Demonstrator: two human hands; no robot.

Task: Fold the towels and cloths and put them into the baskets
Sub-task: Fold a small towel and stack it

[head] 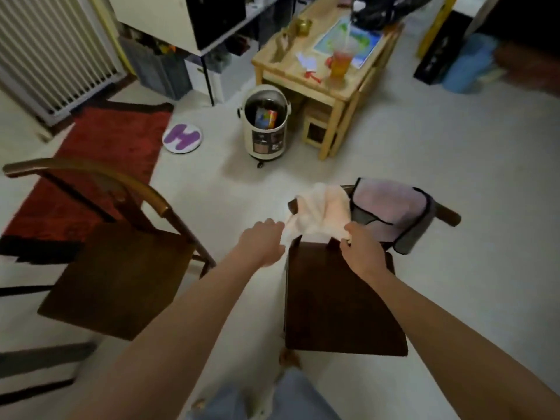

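The fingertips of the left hand (263,240) are hidden behind the pale cloth (318,212), so its grip cannot be told. The cloth also covers part of the chair back (448,215), and its folds are blurred. The second chair (115,274) is cut off by the left edge.

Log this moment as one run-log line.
left hand: grips white cloth | right hand: grips same cloth | cloth: draped over chair back | purple towel: beside it, untouched
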